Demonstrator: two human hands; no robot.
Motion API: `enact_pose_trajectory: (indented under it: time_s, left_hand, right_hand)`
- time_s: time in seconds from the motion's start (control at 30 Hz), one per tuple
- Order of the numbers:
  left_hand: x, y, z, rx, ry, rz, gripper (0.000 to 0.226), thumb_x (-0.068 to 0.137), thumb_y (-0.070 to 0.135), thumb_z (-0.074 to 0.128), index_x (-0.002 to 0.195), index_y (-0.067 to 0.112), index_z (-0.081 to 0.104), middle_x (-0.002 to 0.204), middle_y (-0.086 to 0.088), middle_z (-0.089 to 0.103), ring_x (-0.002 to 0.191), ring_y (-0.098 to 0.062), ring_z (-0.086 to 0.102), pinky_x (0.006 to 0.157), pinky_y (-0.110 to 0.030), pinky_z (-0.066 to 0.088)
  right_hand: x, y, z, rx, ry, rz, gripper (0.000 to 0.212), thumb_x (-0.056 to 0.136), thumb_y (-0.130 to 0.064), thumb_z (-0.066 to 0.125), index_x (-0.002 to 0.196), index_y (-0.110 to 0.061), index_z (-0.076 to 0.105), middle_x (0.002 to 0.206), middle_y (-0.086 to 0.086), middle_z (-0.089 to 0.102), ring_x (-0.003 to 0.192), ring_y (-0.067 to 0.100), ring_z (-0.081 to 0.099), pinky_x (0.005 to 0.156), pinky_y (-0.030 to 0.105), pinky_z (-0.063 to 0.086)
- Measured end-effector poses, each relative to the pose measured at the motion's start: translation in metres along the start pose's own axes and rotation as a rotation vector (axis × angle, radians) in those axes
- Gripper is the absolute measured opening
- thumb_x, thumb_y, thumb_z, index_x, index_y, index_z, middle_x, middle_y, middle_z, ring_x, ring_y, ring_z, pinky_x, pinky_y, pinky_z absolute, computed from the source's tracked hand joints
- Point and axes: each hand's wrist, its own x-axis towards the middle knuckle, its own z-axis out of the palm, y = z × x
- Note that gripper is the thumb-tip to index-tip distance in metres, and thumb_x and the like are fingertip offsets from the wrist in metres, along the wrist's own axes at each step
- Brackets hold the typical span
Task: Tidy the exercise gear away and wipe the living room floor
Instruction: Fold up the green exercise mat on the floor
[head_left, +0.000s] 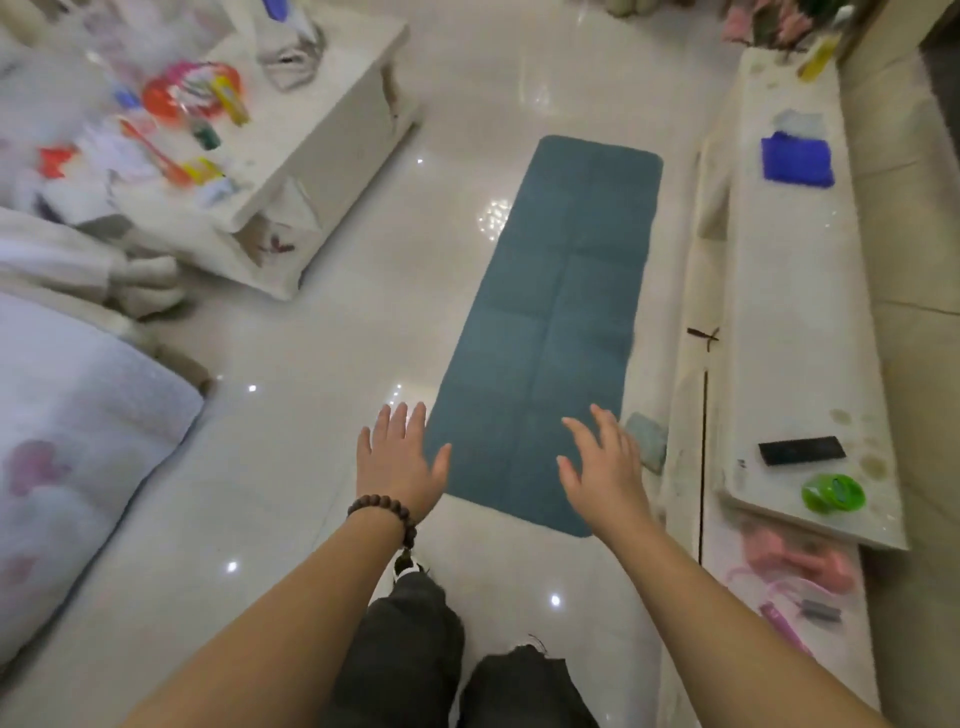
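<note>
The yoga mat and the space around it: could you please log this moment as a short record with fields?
mat: teal mat lies unrolled flat on the floor
left hand: left hand open, fingers spread, over the mat's near left corner, holding nothing
right hand: right hand open, over the mat's near right edge, holding nothing
contact: cannot tell whether either hand touches the mat
beside mat: pale green cloth on the floor at its right
right ledge: blue cloth, black object, green object
lower right: pink gear
</note>
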Motion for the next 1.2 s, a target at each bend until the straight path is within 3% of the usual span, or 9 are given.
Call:
enact_pose_trajectory:
  time_s: [0.37, 0.73, 0.93, 1.2]
  left_hand:
    - [0.065, -0.150, -0.047, -0.130, 0.092, -0.204, 0.066, 0.098, 0.051, 0.030, 0.153, 0.021, 0.010, 0.161, -0.003, 0.011, 0.148, -0.021, 0.002, 0.121, -0.043, 0.005]
    - [0.243, -0.315, -0.132, -0.057, 0.054, -0.050, 0.066, 0.098, 0.049, 0.031, 0.153, 0.021, 0.009, 0.160, -0.003, 0.013, 0.148, -0.020, 0.003, 0.120, -0.042, 0.005]
    - [0.325, -0.334, -0.165, -0.095, 0.022, 0.034, 0.066, 0.098, 0.048, 0.032, 0.153, 0.021, 0.011, 0.160, -0.004, 0.014, 0.148, -0.020, 0.002, 0.120, -0.044, 0.005]
    - [0.464, -0.306, -0.184, -0.056, 0.019, 0.203, 0.065, 0.097, 0.048, 0.033, 0.153, 0.021, 0.012, 0.160, -0.004, 0.015, 0.148, -0.021, 0.004, 0.120, -0.045, 0.006]
  right_hand:
    - [0.098, -0.178, 0.054, -0.052, -0.099, -0.204, 0.050, 0.097, -0.031, 0.046, 0.145, -0.024, 0.032, 0.159, 0.006, 0.007, 0.146, 0.024, 0.006, 0.119, 0.047, 0.005]
    - [0.229, -0.368, 0.108, 0.027, -0.067, -0.062, 0.049, 0.098, -0.030, 0.046, 0.144, -0.025, 0.033, 0.159, 0.007, 0.007, 0.145, 0.025, 0.007, 0.118, 0.046, 0.010]
    - [0.286, -0.397, 0.106, 0.035, -0.015, 0.066, 0.049, 0.098, -0.031, 0.046, 0.144, -0.025, 0.034, 0.158, 0.008, 0.007, 0.145, 0.025, 0.008, 0.118, 0.046, 0.009]
    - [0.394, -0.396, 0.110, 0.047, 0.044, 0.198, 0.048, 0.096, -0.029, 0.048, 0.143, -0.023, 0.036, 0.158, 0.009, 0.009, 0.144, 0.026, 0.011, 0.118, 0.046, 0.011]
